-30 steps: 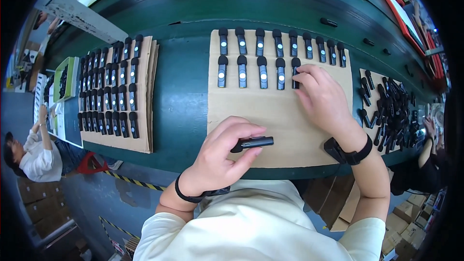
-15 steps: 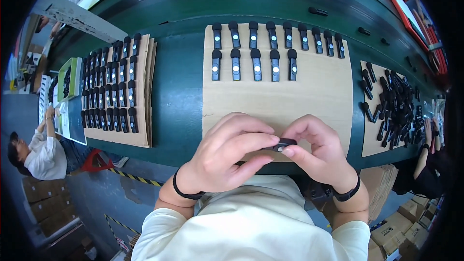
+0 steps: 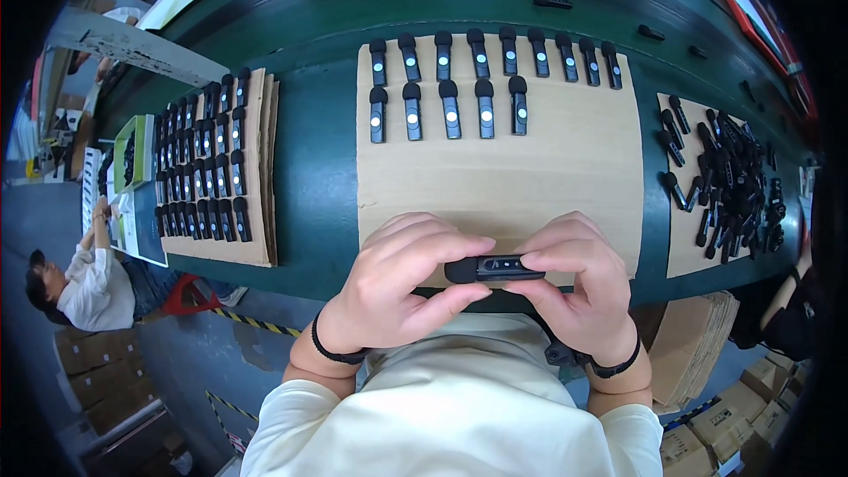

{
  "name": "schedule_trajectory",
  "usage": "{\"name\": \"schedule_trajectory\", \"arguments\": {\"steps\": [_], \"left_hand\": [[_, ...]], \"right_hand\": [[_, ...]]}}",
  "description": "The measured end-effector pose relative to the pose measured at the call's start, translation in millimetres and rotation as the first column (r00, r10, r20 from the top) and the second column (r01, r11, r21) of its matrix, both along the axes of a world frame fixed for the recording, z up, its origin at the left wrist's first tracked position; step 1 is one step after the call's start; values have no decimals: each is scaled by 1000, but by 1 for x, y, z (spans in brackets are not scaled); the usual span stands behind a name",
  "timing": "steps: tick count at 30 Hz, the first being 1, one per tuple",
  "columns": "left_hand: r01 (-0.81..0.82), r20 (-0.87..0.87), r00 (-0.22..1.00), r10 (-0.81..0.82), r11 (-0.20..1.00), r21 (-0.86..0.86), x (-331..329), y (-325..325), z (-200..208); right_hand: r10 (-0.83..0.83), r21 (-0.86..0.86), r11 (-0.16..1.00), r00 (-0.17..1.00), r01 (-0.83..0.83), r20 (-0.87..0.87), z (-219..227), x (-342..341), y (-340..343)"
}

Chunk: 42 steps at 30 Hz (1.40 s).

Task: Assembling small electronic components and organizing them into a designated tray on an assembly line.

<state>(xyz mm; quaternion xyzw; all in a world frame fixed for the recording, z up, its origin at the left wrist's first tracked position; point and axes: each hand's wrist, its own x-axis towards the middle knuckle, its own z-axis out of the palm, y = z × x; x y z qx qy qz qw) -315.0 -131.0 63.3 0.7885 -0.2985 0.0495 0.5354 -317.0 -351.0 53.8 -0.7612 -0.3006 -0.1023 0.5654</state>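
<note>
A small black clip-on microphone with a foam cap [image 3: 496, 268] lies sideways between my two hands, above the near edge of a cardboard sheet [image 3: 424, 178]. My left hand [image 3: 399, 278] has its thumb and fingers closed about the foam-capped end. At the other end, my right hand [image 3: 579, 278] pinches the body between thumb and fingers. The upper side of the microphone shows small light marks. Beyond my hands, matching microphones [image 3: 451, 110] stand in two rows on the sheet, foam caps pointing away from me, each with a pale round spot.
On the left, stacked cardboard [image 3: 263, 168] carries several rows of similar microphones. A loose heap of microphones [image 3: 729, 185] covers another sheet at the right. A few lie on the green table [image 3: 322, 168] at the back. A co-worker [image 3: 97, 287] sits far left; another person's arm [image 3: 786, 296] shows far right.
The microphone has been turned between my hands, so its long side and foam cap now show. My fingers have spread further along it. The whole view has shifted slightly.
</note>
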Motion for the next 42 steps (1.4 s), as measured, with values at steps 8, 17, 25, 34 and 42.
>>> {"name": "schedule_trajectory", "arguments": {"steps": [8, 17, 25, 34, 42], "left_hand": [[-15, 70, 997, 15, 1000, 6, 1, -7, -3], [10, 141, 990, -12, 1000, 8, 5, -8, -4], [-7, 112, 994, 8, 1000, -9, 5, -9, -4], [23, 11, 1000, -23, 999, -34, 7, -14, -15], [-105, 5, 994, 105, 994, 33, 10, -3, -14]], "right_hand": [[-42, -27, 999, 998, 43, 56, 1, -1, 1], [-46, 3, 999, 997, 46, 54, -3, -1, 0], [-41, 51, 998, 999, 39, 30, -8, -2, 1], [23, 69, 997, 1000, -23, -4, 9, 1, 2], [51, -226, 973, 997, -37, 57, 16, 26, -6]]}}
